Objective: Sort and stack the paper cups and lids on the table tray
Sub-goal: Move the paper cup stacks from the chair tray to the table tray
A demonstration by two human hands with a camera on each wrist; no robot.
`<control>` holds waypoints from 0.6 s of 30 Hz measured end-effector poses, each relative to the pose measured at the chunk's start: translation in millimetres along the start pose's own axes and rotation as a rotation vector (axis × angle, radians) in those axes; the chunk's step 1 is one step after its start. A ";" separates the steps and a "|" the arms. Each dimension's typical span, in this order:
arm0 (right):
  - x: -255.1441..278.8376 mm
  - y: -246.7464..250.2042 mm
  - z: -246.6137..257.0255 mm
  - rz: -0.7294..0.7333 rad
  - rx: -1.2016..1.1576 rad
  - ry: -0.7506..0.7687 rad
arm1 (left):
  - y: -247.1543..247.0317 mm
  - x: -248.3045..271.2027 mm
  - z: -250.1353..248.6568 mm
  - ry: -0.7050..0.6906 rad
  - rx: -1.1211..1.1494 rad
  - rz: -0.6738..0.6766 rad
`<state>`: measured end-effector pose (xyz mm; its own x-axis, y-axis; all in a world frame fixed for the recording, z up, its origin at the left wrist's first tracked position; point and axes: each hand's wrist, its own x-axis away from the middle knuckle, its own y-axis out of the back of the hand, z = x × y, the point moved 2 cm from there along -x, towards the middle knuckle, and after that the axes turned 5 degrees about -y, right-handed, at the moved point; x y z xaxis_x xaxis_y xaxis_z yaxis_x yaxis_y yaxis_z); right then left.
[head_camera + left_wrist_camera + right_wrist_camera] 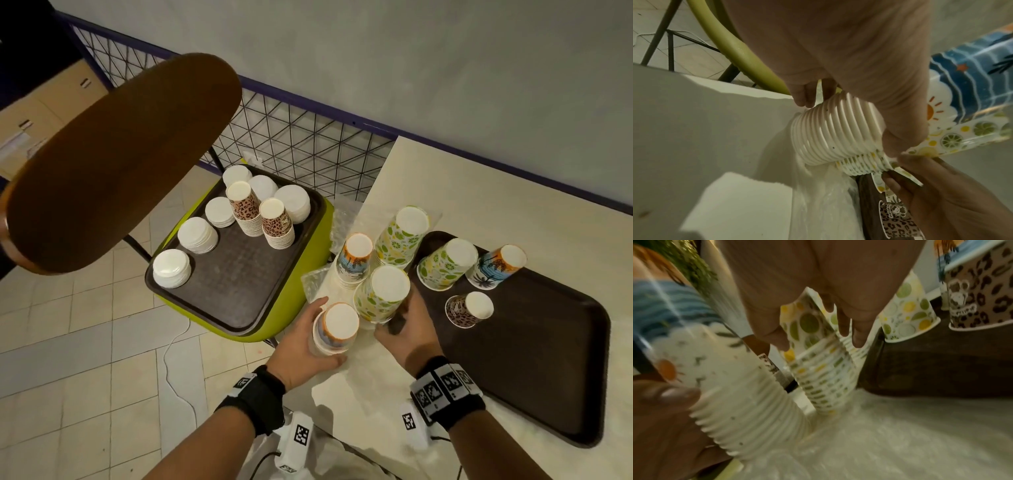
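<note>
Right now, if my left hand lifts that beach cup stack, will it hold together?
Probably: the beach cup stack looks tightly nested, rims close. Likely light, and thin paper may dent under the left hand. It already looks tilted, so it may tip when set down.

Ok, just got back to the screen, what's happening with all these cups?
A person is sorting upside-down paper cups at a white table. The left hand grips a stack of beach-print cups; the right hand holds a stack of lemon-print cups beside it. Three single cups already stand on the dark tray on the table. A second tray on the green chair holds lid piles and two leopard-print stacks.
</note>
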<state>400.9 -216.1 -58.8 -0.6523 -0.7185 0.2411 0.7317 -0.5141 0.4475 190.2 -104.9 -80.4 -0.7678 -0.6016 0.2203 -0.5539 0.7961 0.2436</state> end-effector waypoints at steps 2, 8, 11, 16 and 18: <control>16.9 16.6 21.3 -0.099 -0.007 0.039 | 11.3 5.7 -4.4 0.003 -0.003 0.021; 63.8 40.1 148.7 -0.324 -0.047 0.313 | 85.0 32.3 -31.1 -0.082 0.067 -0.117; 77.2 -0.4 206.0 -0.162 -0.236 0.299 | 133.6 23.6 -42.0 -0.074 0.087 -0.352; 54.1 -111.6 239.2 0.053 -0.248 0.161 | 205.9 -29.2 -42.6 -0.043 -0.094 -0.656; 23.7 -149.2 229.7 0.018 -0.175 0.087 | 222.2 -53.5 -37.9 -0.048 -0.140 -0.650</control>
<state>230.8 -48.8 78.0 -0.6250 -0.7621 0.1692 0.7712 -0.5691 0.2851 120.4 101.8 -2.3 -0.3064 -0.9504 -0.0539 -0.8646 0.2542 0.4334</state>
